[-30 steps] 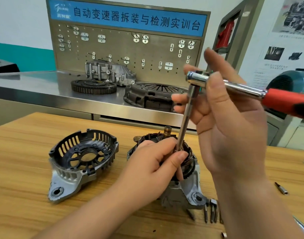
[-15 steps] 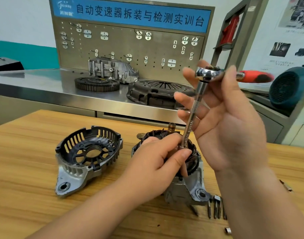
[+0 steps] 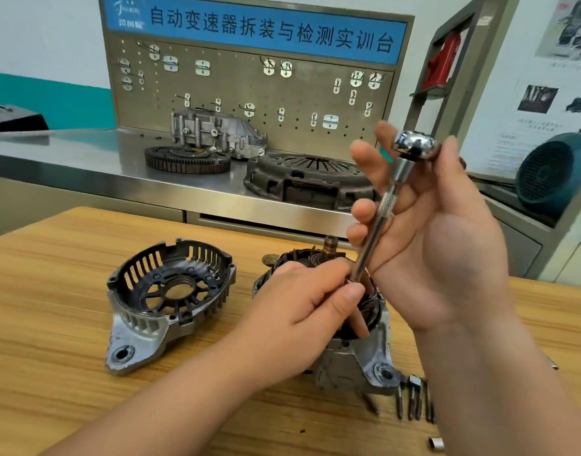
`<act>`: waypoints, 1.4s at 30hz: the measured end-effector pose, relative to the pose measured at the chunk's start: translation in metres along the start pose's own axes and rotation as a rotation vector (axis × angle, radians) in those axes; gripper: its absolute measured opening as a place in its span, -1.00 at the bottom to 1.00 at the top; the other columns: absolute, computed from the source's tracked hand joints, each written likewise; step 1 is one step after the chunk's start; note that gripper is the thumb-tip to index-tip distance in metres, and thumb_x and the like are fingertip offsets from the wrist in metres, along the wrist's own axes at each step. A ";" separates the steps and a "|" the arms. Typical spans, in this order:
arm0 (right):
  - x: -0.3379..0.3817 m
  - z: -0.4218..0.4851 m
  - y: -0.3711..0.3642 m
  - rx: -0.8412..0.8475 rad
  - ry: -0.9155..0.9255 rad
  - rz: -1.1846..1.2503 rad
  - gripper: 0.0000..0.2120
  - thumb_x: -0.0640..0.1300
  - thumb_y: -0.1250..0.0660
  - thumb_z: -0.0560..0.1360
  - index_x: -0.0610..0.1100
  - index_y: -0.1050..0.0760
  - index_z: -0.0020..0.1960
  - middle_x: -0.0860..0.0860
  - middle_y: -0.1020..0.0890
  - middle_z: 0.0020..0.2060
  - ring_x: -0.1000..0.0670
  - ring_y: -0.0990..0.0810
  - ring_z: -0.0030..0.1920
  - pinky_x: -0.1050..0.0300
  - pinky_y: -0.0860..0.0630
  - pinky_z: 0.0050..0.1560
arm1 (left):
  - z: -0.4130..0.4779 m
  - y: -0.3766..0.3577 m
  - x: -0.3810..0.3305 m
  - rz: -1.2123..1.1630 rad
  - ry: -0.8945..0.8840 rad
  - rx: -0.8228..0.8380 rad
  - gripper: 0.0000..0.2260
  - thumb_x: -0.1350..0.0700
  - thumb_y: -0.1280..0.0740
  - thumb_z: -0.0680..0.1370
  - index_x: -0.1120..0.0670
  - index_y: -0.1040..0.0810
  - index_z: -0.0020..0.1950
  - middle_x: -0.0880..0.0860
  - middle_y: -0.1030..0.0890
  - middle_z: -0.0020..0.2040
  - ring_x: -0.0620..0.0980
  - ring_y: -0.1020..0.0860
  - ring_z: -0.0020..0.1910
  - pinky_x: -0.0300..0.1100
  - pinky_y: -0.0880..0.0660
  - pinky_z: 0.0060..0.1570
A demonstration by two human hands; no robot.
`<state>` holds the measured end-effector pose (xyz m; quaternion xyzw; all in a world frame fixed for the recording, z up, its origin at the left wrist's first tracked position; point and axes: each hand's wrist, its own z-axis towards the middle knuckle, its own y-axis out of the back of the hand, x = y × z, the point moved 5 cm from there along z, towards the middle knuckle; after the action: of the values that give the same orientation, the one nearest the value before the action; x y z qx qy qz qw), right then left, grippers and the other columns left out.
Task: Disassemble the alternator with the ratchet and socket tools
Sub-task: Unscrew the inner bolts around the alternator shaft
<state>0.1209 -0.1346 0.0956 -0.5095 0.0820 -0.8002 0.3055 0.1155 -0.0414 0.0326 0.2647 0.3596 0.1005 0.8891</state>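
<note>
The alternator body (image 3: 355, 360) stands on the wooden table, its copper windings and shaft tip (image 3: 330, 243) showing on top. A chrome ratchet head (image 3: 414, 144) with a long extension bar (image 3: 373, 235) runs down into the windings. My right hand (image 3: 430, 232) holds the ratchet head and the upper bar, and it hides the red handle. My left hand (image 3: 309, 307) rests on the alternator and pinches the bar's lower end between thumb and fingers. The removed dark end housing (image 3: 170, 301) lies to the left.
Several loose bolts (image 3: 412, 398) and a small socket (image 3: 436, 444) lie at the alternator's front right. Behind the table a steel bench (image 3: 85, 166) carries a ring gear (image 3: 187, 158), a clutch cover (image 3: 302, 181) and a metal casting (image 3: 216, 130) before a pegboard. A teal fan (image 3: 552, 172) sits right.
The ratchet's red handle has swung round from the right until it is hidden behind my right hand. My left hand keeps its pinch on the bar's lower end.
</note>
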 end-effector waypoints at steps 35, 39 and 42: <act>0.010 -0.005 -0.011 0.050 0.150 -0.064 -0.69 0.02 -0.05 0.60 -0.08 -0.39 0.24 0.05 -0.67 0.08 -0.01 -0.68 -0.26 0.20 -0.57 -0.31 | -0.001 0.001 0.001 -0.051 0.014 -0.028 -0.65 -0.13 -0.10 0.54 0.10 -0.51 -0.05 -0.18 -0.68 -0.22 -0.04 -0.56 -0.28 -0.31 -0.31 0.03; 0.006 -0.004 -0.008 0.074 0.053 -0.011 -0.63 0.09 0.05 0.63 -0.09 -0.40 0.20 0.03 -0.71 -0.08 0.03 -0.66 -0.33 0.25 -0.53 -0.35 | -0.001 0.001 0.001 -0.044 -0.004 -0.036 -0.68 -0.12 -0.11 0.53 0.09 -0.50 -0.09 -0.17 -0.66 -0.28 -0.05 -0.54 -0.27 -0.20 -0.31 -0.05; 0.007 -0.005 -0.009 0.030 0.155 -0.096 -0.70 0.06 -0.12 0.59 -0.06 -0.47 0.18 -0.02 -0.69 -0.03 -0.01 -0.67 -0.25 0.20 -0.54 -0.36 | -0.001 0.000 0.003 -0.110 0.030 -0.061 -0.59 -0.16 -0.14 0.49 0.18 -0.52 -0.04 -0.15 -0.66 -0.30 -0.03 -0.58 -0.28 -0.10 -0.41 -0.04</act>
<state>0.1104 -0.1320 0.1027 -0.4449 0.0686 -0.8521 0.2671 0.1172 -0.0404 0.0301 0.2160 0.3836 0.0664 0.8954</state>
